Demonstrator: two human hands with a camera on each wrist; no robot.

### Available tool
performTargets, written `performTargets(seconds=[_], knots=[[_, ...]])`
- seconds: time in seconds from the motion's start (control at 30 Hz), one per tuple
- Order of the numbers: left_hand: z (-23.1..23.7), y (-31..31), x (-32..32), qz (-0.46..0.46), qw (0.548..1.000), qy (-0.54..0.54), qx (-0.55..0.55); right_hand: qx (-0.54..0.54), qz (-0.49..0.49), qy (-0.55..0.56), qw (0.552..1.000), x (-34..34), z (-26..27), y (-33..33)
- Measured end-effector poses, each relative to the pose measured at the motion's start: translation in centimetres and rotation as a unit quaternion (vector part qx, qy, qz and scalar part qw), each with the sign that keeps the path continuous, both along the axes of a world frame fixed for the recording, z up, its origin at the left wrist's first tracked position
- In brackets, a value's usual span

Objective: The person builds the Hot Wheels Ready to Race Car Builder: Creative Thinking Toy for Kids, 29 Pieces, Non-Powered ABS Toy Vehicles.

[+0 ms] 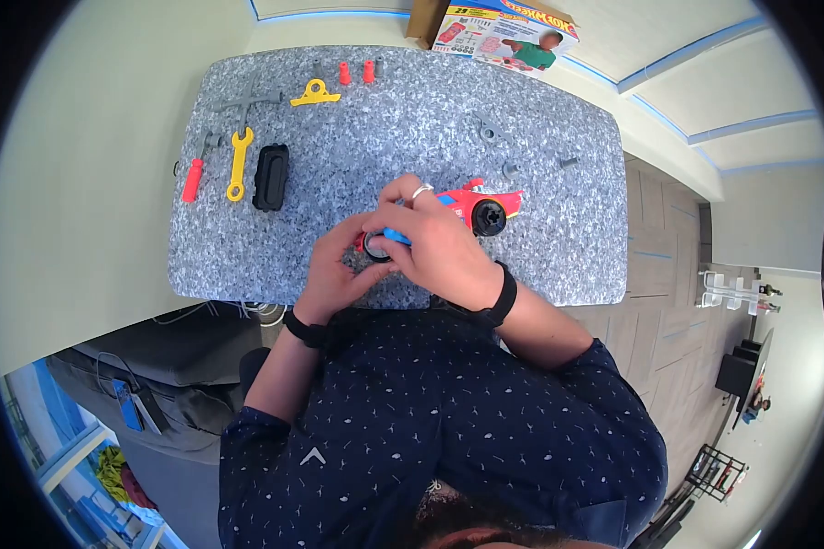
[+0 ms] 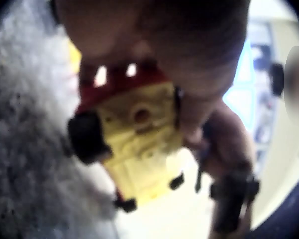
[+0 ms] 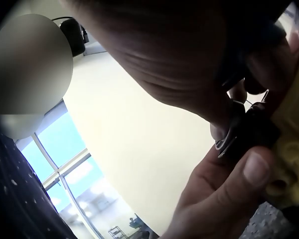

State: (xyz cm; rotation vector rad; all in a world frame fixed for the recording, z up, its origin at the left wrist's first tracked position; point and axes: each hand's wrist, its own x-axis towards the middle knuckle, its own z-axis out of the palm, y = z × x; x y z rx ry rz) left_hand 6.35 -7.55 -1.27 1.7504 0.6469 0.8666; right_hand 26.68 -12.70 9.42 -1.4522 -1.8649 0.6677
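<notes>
A red toy car (image 1: 506, 203) with black wheels is tilted between both hands over the table's front part. My left hand (image 1: 339, 267) grips its near end around a black wheel (image 1: 375, 247); in the right wrist view the left thumb (image 3: 254, 169) lies against a dark wheel (image 3: 259, 130). My right hand (image 1: 449, 252) pinches a blue piece (image 1: 396, 236) at that wheel. The car's yellow underside (image 2: 134, 139) faces the left wrist camera. My right fingertips are partly hidden.
On the speckled table (image 1: 339, 165), a black tray (image 1: 271, 177), yellow wrench (image 1: 239, 165), red-handled tool (image 1: 193, 180) and grey tool (image 1: 245, 102) lie left. A yellow part (image 1: 315, 93) and red pieces (image 1: 344, 73) lie at the back; grey parts (image 1: 491, 131) right. A box (image 1: 504, 37) stands behind.
</notes>
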Motion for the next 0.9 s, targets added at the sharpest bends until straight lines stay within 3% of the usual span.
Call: performTargets(seconds=[0.13, 0.43, 0.9], knots=[[0.7, 0.1, 0.0, -0.004, 0.999, -0.006, 0.033, -0.012, 0.025, 0.026, 0.999, 0.6, -0.2, 0.2], [1.0, -0.1, 0.1, -0.006, 1.0, -0.011, 0.025, 0.065, -0.056, -0.041, 0.996, -0.6, -1.6, -1.8], [0.7, 0.1, -0.1, -0.019, 1.0, -0.006, 0.018, 0.049, -0.051, -0.085, 0.994, -0.5, -0.8, -2.7]])
